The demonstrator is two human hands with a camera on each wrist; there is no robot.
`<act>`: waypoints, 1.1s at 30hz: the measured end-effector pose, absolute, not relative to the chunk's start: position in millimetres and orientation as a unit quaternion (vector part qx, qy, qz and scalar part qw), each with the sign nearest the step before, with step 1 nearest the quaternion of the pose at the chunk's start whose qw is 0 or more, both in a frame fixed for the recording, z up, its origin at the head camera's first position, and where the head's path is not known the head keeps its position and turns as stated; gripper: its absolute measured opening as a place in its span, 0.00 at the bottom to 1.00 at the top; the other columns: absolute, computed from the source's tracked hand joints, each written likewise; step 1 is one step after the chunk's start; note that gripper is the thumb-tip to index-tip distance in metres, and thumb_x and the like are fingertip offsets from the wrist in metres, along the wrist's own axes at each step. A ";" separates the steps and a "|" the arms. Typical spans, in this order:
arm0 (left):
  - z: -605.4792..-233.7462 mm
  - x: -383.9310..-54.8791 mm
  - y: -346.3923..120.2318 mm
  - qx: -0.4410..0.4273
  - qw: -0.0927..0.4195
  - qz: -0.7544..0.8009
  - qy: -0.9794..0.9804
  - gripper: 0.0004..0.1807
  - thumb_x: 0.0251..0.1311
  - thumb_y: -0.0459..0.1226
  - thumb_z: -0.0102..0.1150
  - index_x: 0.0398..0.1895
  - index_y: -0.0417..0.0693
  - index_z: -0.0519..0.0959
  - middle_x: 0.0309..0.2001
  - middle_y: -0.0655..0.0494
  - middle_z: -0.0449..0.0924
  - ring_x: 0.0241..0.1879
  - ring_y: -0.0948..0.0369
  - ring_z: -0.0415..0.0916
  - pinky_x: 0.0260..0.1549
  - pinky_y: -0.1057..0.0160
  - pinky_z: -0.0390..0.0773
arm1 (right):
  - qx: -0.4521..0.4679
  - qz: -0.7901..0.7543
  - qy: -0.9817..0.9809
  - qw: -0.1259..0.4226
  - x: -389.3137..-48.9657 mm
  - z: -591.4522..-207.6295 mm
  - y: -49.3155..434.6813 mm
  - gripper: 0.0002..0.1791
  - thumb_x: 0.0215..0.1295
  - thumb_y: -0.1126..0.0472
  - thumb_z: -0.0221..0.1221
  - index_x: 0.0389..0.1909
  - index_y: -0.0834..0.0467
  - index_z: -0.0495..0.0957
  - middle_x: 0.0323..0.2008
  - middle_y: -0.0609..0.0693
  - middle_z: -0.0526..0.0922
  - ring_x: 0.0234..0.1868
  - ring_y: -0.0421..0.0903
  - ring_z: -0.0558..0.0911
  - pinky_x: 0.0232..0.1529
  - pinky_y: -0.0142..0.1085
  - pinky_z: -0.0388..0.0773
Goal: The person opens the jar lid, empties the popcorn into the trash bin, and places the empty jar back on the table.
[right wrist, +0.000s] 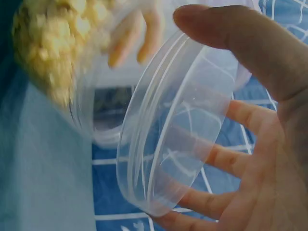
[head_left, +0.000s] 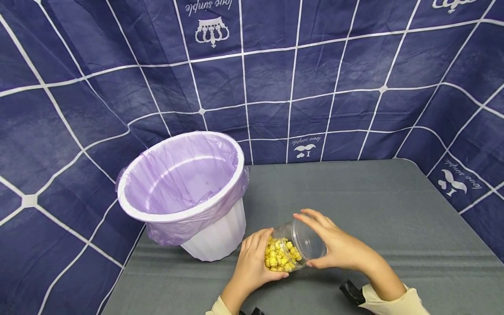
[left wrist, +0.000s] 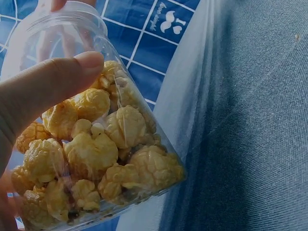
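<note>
A clear plastic jar [head_left: 280, 255] of yellow popcorn [left wrist: 91, 149] lies tilted above the table, its mouth facing right. My left hand [head_left: 253, 260] grips the jar round its body, thumb across the near side in the left wrist view. In my right hand [head_left: 334, 243] is a clear round lid [right wrist: 168, 130], held by its rim between thumb and fingers. The right wrist view shows the lid apart from the jar's mouth, a small gap between them. The popcorn fills the lower part of the jar.
A white bin [head_left: 214, 234] lined with a purple plastic bag [head_left: 185, 175] stands to the left of my hands. The grey table [head_left: 354, 192] is bounded at the back and sides by a blue checked cloth [head_left: 267, 78].
</note>
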State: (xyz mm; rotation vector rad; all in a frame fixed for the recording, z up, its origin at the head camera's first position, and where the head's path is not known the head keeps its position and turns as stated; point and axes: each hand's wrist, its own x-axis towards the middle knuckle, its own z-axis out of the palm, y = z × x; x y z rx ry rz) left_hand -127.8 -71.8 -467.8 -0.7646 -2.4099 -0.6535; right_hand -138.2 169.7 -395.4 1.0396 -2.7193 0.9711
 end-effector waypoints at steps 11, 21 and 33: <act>-467.8 -126.5 -72.7 -0.277 0.253 -0.243 -0.895 0.59 0.15 0.61 0.72 0.60 0.47 0.63 0.53 0.54 0.67 0.50 0.54 0.65 0.48 0.52 0.65 | 0.195 0.243 -0.950 0.031 -159.1 -424.8 208.7 0.56 0.32 0.49 0.73 0.65 0.56 0.55 0.60 0.63 0.59 0.53 0.71 0.63 0.44 0.63 0.63; -467.2 -125.7 -72.4 -0.271 0.250 -0.246 -0.896 0.58 0.16 0.61 0.72 0.59 0.47 0.64 0.53 0.54 0.67 0.51 0.54 0.65 0.48 0.53 0.65 | 0.125 0.184 -0.974 -0.031 -166.3 -466.1 223.3 0.56 0.30 0.40 0.70 0.62 0.63 0.61 0.57 0.69 0.62 0.48 0.73 0.65 0.37 0.64 0.66; -469.9 -125.6 -73.0 -0.269 0.259 -0.246 -0.894 0.58 0.13 0.61 0.72 0.58 0.45 0.66 0.53 0.53 0.67 0.51 0.54 0.65 0.46 0.53 0.67 | 0.113 0.184 -0.974 -0.073 -165.4 -477.8 226.0 0.58 0.32 0.34 0.66 0.64 0.59 0.58 0.62 0.69 0.54 0.54 0.72 0.59 0.44 0.66 0.56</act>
